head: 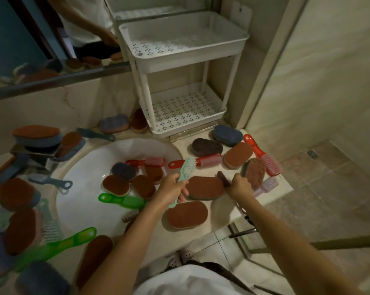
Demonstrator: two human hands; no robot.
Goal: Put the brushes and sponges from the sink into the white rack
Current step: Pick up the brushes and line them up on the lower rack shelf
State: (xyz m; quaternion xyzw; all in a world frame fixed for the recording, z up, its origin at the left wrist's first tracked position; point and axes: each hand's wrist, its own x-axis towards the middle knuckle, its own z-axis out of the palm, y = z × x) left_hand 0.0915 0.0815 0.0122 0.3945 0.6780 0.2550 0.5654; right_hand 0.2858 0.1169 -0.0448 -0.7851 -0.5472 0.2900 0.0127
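Over the sink (pixel 81 167), our left hand (pixel 173 189) grips a mint brush (pixel 185 170), our right hand (pixel 240 185) a dark brush (pixel 223 178).

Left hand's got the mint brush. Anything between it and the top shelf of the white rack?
Nothing visible. The left hand holds the mint brush above the counter, and the white rack top shelf looks empty, with open air between them.

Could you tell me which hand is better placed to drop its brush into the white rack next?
The left hand, probably. Its mint brush is raised clear of the counter and sits below the white rack. The right hand grips a dark brush low among the sponges.
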